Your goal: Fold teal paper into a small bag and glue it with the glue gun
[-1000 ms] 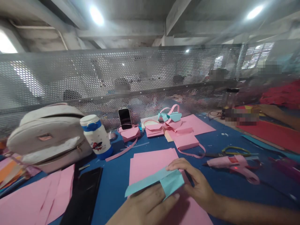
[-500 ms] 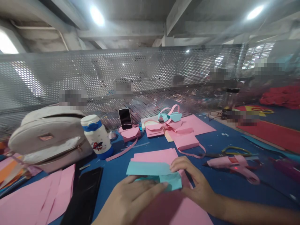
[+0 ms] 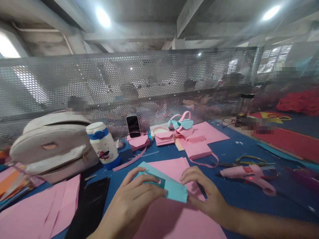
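Note:
A light-blue folded paper piece (image 3: 175, 190) is held low over a pink paper sheet (image 3: 159, 219), its long flap slanting up to the left. My left hand (image 3: 136, 196) is closed on its left part, with fingers lying across the folded side. At the paper's right end my right hand (image 3: 208, 191) has its thumb and fingers bent around the edge. Just behind lie pink paper bags (image 3: 199, 151) with thin strip handles. To the right of my right hand rests a pink glue gun (image 3: 249, 172), a small red light on its body.
On the left stand a white backpack (image 3: 53, 146) and a white-and-blue bottle (image 3: 103, 146). A black phone-like slab (image 3: 89, 205) lies beside pink sheets (image 3: 42, 212). A phone (image 3: 133, 126) leans upright before the perforated metal screen (image 3: 159, 76). Scissors with yellow-green handles (image 3: 250, 160) lie behind the glue gun.
The blue paper has turned so its left end is raised and its right end dips. My left hand has shifted up and left along it; my right hand stays nearly in place.

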Demonstrator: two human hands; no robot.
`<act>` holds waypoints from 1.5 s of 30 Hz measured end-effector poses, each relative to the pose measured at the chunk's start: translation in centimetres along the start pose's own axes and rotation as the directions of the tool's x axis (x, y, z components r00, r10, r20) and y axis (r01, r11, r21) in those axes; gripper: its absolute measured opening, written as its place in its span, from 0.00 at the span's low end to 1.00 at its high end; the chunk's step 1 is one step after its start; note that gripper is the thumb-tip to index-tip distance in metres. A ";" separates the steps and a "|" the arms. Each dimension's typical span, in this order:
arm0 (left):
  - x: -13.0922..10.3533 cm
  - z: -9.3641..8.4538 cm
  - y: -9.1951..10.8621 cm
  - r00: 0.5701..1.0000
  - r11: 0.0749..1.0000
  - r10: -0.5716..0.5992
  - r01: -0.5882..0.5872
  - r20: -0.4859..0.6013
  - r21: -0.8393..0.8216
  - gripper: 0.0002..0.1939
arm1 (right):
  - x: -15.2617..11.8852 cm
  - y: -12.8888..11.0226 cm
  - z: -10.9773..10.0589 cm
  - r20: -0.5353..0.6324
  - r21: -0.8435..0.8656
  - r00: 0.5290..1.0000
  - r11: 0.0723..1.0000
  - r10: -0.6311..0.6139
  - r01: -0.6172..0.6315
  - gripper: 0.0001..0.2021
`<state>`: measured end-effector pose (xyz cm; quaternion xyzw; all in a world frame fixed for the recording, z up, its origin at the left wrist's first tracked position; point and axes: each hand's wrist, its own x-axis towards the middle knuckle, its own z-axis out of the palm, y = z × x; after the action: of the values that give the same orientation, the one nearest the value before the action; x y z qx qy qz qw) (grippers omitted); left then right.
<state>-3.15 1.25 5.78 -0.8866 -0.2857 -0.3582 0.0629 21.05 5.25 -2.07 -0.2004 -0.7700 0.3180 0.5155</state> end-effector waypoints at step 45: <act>-1.5 1.6 -0.1 0.993 0.994 -0.106 0.106 -0.047 0.001 0.16 | 0.2 2.1 0.5 0.241 0.351 0.876 0.804 0.417 -0.479 0.53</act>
<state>-3.12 1.15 3.62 -0.8615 -0.3313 -0.3814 0.0520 20.48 6.70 -3.51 -0.2423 -0.6559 0.5958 0.3951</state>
